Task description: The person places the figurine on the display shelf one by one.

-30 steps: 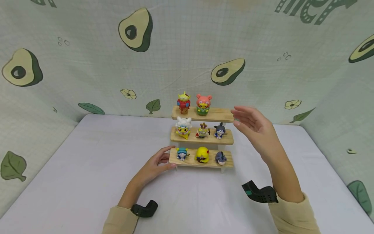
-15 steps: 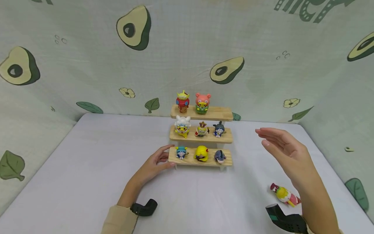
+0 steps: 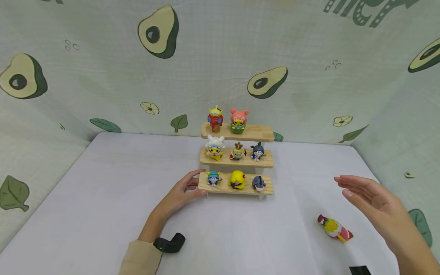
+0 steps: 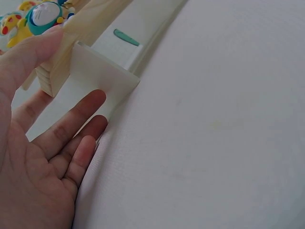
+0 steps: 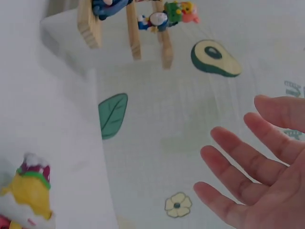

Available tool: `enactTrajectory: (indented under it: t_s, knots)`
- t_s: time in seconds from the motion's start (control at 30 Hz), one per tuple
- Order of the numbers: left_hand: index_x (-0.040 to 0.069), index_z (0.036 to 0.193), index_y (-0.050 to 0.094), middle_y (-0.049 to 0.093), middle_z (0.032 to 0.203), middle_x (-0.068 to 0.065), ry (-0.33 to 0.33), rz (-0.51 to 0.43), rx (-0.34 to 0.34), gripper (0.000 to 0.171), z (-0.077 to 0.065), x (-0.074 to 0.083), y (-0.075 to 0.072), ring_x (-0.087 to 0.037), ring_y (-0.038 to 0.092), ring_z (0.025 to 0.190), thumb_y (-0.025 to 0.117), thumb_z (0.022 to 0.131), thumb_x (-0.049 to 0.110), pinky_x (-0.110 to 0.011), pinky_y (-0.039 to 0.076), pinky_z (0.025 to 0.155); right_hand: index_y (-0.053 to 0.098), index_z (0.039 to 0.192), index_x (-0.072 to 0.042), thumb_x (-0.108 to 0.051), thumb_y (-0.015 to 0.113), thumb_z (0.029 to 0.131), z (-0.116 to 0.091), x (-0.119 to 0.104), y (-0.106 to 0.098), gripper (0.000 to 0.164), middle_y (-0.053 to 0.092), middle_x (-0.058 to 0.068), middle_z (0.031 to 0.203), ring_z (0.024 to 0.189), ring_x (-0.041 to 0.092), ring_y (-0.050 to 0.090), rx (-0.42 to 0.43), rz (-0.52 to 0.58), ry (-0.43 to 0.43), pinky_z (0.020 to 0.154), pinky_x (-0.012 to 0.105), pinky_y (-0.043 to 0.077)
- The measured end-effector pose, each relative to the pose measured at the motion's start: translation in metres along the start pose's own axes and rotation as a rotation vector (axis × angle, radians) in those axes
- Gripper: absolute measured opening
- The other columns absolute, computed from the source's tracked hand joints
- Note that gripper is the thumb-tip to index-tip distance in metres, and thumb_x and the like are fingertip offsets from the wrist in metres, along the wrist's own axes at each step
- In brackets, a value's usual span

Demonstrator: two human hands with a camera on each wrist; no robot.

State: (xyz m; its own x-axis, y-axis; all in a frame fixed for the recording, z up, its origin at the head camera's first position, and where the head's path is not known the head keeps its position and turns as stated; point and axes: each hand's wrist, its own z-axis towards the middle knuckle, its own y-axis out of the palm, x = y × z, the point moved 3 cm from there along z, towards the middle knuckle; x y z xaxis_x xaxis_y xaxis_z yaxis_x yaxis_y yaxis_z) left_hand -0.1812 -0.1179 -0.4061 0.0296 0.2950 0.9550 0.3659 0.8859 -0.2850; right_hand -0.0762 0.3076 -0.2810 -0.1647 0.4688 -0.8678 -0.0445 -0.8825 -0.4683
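Note:
A three-tier wooden display shelf [image 3: 248, 184] stands mid-table with several small figurines on it. My left hand [image 3: 180, 194] holds the left end of its lowest board; in the left wrist view the thumb [image 4: 45, 45] lies on top and the index finger reaches below the board. My right hand [image 3: 381, 208] hovers over the right side of the table, fingers apart and holding nothing. Left of it and nearer lies a yellow, white and pink figurine [image 3: 336, 229] with a dark red top, on its side; the right wrist view shows part of this figurine [image 5: 33, 191].
The top board [image 3: 261, 132] bears a red-and-yellow alien figurine [image 3: 215, 121] and a pink-hooded figurine [image 3: 238, 120] at its left and middle. Behind the white table [image 3: 103, 214] hangs an avocado-print cloth [image 3: 213, 46].
My right hand has moved from beside the top board rightward and nearer, uncovering the lying figurine. The left hand stays at the lowest board.

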Motion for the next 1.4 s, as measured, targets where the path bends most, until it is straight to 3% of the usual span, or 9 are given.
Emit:
enactTrajectory:
  t_s: [0.2,0.37,0.53,0.73,0.8,0.9,1.07,1.23,1.4]
  knots:
    - [0.033,0.139,0.039,0.059,0.123,-0.007,-0.007,0.002,0.004,0.066,-0.001,0.002,0.0,-0.02,0.054,0.112,0.071,0.082,0.032,-0.043,0.038,0.1,0.045,0.136,-0.015,-0.018,0.053,0.095,-0.02,0.034,-0.016,0.041,0.054,-0.021,0.123,0.102,-0.013,0.052,-0.05,-0.288,0.179,0.073,0.006,0.042]
    - [0.033,0.138,0.04,0.06,0.121,-0.006,-0.02,-0.004,0.008,0.065,-0.002,0.001,0.001,-0.019,0.055,0.11,0.072,0.081,0.03,-0.042,0.039,0.099,0.045,0.133,-0.013,-0.034,0.055,0.093,-0.034,0.066,-0.019,0.046,0.048,-0.036,0.108,0.088,-0.021,0.047,-0.088,-0.405,0.315,0.063,0.015,0.047]
    - [0.032,0.139,0.039,0.06,0.121,-0.007,-0.02,-0.001,0.004,0.066,-0.002,0.001,0.003,-0.019,0.056,0.11,0.071,0.082,0.031,-0.042,0.04,0.098,0.047,0.131,-0.008,-0.029,0.059,0.092,-0.049,0.088,-0.017,0.045,0.046,-0.038,0.109,0.09,-0.022,0.047,-0.107,-0.386,0.315,0.064,0.014,0.048]
    - [0.033,0.138,0.039,0.06,0.121,-0.006,-0.014,-0.005,0.004,0.065,-0.002,0.003,0.002,-0.02,0.056,0.11,0.071,0.081,0.031,-0.044,0.039,0.099,0.042,0.136,-0.008,-0.041,0.056,0.091,-0.057,0.113,-0.015,0.057,0.046,-0.035,0.11,0.089,-0.024,0.043,-0.177,-0.362,0.456,0.067,0.021,0.051]
    - [0.031,0.139,0.039,0.06,0.121,-0.007,-0.005,-0.006,0.001,0.065,-0.002,0.004,0.002,-0.02,0.056,0.111,0.071,0.082,0.031,-0.045,0.038,0.099,0.039,0.137,-0.006,-0.044,0.056,0.09,-0.058,0.12,-0.014,0.062,0.045,-0.032,0.11,0.087,-0.023,0.043,-0.193,-0.353,0.487,0.071,0.028,0.053]
    - [0.03,0.139,0.039,0.059,0.122,-0.007,0.002,-0.009,0.0,0.066,-0.001,0.004,0.002,-0.02,0.056,0.111,0.071,0.082,0.031,-0.045,0.038,0.1,0.037,0.138,-0.003,-0.042,0.058,0.09,-0.059,0.129,-0.011,0.065,0.044,-0.034,0.109,0.087,-0.022,0.044,-0.204,-0.345,0.493,0.071,0.03,0.053]
    - [0.031,0.138,0.04,0.06,0.121,-0.007,-0.015,-0.01,0.008,0.066,-0.001,0.004,0.001,-0.02,0.056,0.11,0.072,0.081,0.03,-0.045,0.039,0.1,0.041,0.136,-0.003,-0.04,0.061,0.088,-0.06,0.137,-0.01,0.064,0.044,-0.04,0.101,0.086,-0.017,0.049,-0.196,-0.389,0.479,0.066,0.019,0.046]
    - [0.032,0.138,0.04,0.06,0.121,-0.007,-0.028,-0.009,0.016,0.066,-0.002,0.004,0.001,-0.02,0.057,0.11,0.073,0.08,0.031,-0.044,0.039,0.099,0.043,0.134,-0.002,-0.039,0.063,0.087,-0.059,0.136,-0.009,0.063,0.051,-0.032,0.101,0.086,-0.016,0.049,-0.199,-0.397,0.464,0.066,0.017,0.045]
    - [0.03,0.139,0.039,0.059,0.122,-0.007,-0.02,-0.009,0.012,0.067,-0.002,0.003,0.0,-0.02,0.056,0.11,0.072,0.081,0.031,-0.046,0.038,0.1,0.041,0.136,-0.001,-0.041,0.064,0.085,-0.058,0.135,-0.006,0.069,0.056,-0.021,0.104,0.083,-0.017,0.047,-0.208,-0.393,0.519,0.067,0.018,0.047]
